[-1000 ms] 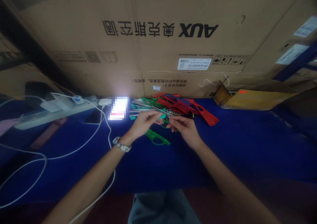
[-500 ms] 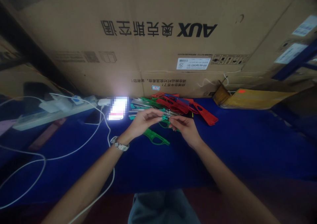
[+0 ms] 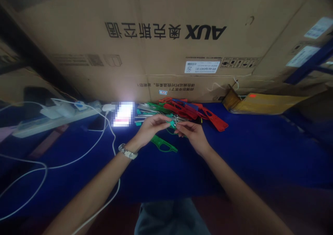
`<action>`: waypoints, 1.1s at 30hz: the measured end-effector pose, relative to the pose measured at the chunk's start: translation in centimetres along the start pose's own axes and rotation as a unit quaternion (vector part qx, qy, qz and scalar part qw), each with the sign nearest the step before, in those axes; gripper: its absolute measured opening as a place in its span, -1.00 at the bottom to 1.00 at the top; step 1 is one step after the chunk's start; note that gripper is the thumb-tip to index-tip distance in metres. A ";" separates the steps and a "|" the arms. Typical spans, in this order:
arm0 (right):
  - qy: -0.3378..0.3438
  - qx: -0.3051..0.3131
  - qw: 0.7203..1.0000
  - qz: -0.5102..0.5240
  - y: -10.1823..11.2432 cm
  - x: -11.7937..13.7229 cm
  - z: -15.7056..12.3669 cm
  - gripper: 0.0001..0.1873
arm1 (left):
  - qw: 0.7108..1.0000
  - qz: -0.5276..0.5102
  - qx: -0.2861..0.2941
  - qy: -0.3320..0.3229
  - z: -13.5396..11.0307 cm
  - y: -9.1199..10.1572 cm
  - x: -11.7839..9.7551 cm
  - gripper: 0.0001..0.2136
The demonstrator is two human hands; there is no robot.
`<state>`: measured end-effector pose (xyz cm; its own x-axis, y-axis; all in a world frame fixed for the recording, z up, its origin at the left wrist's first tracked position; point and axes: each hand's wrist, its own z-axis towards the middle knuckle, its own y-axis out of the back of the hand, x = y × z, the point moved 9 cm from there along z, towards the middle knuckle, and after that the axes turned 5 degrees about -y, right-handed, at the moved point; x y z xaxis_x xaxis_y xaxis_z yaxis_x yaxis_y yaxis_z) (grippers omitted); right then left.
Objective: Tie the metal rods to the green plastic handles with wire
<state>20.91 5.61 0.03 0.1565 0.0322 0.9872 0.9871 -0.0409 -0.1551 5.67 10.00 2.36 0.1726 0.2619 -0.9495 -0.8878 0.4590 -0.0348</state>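
Observation:
My left hand (image 3: pixel 153 127) pinches a small green plastic part (image 3: pixel 171 123) between thumb and fingertips. Close beside it, the thumb and index finger of my right hand (image 3: pixel 193 133) are pressed together at the part's right side; whatever they grip is too small to make out. Thin silvery metal bits (image 3: pixel 176 118) show between the two hands. Below my fingers lies a green handle shell (image 3: pixel 164 145) with a finger loop, like that of a stick lighter. Red handle shells (image 3: pixel 214 120) and metal tubes (image 3: pixel 148 107) are heaped just behind my hands.
A lit phone (image 3: pixel 123 114) lies left of the heap. White cables (image 3: pixel 114 138) run from a power strip (image 3: pixel 57 119) across the blue tabletop (image 3: pixel 249 151). An upside-down cardboard box (image 3: pixel 145 54) walls off the back. A yellow packet (image 3: pixel 267 104) sits at the back right.
The green part between my hands has turned slightly and shows more of itself. Both hands stay almost in place; the camera view has shifted a little.

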 end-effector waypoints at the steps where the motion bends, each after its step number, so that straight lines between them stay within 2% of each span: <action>1: -0.003 0.002 1.000 0.003 0.0 0.0 0.0 -0.63 | 1.000 0.001 0.003 -0.001 0.0 -0.1 -0.1 -0.84; 10: 0.022 -0.010 1.000 0.011 -0.3 0.5 -0.3 -0.65 | 0.999 0.038 0.010 -0.008 -0.1 -0.2 -0.6 -0.79; 21: 0.037 -0.013 0.999 -0.014 -0.3 0.7 -0.4 -0.60 | 0.987 0.137 0.037 -0.068 -0.3 -0.7 -1.7 -0.79; 27: 0.019 0.026 0.999 0.005 -0.3 0.3 -0.1 -0.62 | 0.977 0.190 0.030 -0.087 -0.3 -0.5 -1.4 -0.78; 33: -0.021 0.045 0.997 0.057 -0.3 -0.4 -0.1 -0.62 | 0.969 0.215 0.028 -0.119 -0.6 -1.3 -1.8 -0.80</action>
<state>20.54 5.55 -0.33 0.2681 0.0739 0.9605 0.9614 0.0432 -0.2717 6.22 8.44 3.88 -0.1090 0.6247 -0.7732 -0.8764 0.3067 0.3713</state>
